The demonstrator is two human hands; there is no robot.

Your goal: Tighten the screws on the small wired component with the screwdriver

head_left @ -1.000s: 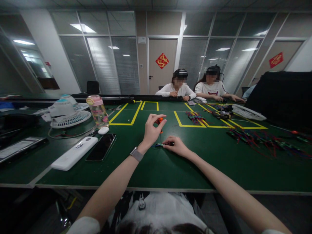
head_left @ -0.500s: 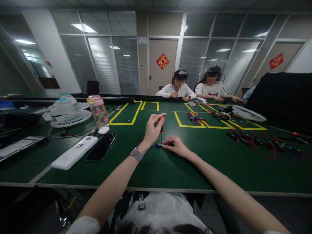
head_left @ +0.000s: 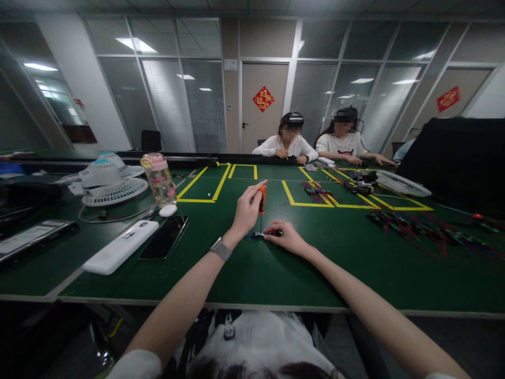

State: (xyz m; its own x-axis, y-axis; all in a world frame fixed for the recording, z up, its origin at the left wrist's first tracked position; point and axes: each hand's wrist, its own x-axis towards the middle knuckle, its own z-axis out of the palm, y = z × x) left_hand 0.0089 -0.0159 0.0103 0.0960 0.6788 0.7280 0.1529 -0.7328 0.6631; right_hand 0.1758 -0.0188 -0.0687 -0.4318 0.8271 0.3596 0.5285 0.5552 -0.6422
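An orange and black screwdriver stands upright, its thin shaft reaching down to a small circuit board on the green table. Around the screwdriver's handle are the fingers of my left hand, closed on it with the fingertips near its top. My right hand rests on the table and pinches the right end of the board. A short blue wire shows at the board's left side. The fingers partly cover the board, so its far right end is hidden.
A white phone case or power bank, a dark phone and a pink-lidded bottle are at the left, by white fans. Wired circuit boards lie at the right. Two people sit across the table.
My left hand's fingers have shifted on the screwdriver handle, baring more of its orange side. The right hand and the board have stayed in place.
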